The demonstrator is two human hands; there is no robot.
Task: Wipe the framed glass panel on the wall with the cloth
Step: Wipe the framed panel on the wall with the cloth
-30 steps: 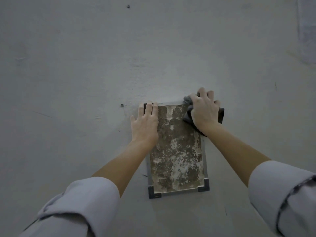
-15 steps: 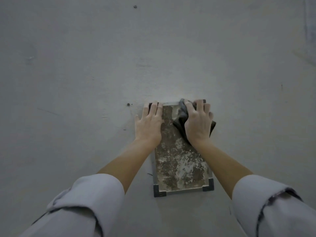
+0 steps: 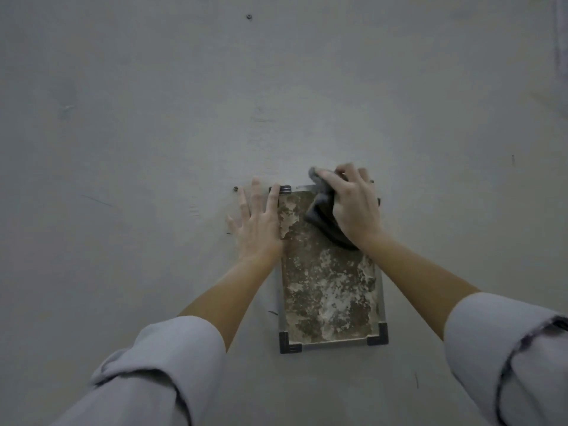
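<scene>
Both hands I'm watching are pressing at the wall-hung framed glass panel (image 3: 329,287), left hand (image 3: 258,224) spread at its upper-left edge, right hand (image 3: 355,207) clutching the cloth (image 3: 321,218) top-right (lopsided pushing risks unhooking it).

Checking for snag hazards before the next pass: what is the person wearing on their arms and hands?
The left hand and right hand are gloveless. The left sleeve and right sleeve are loose, pale grey, pushed up near the elbows, forearms uncovered. The right sleeve has a dark trim line.
</scene>
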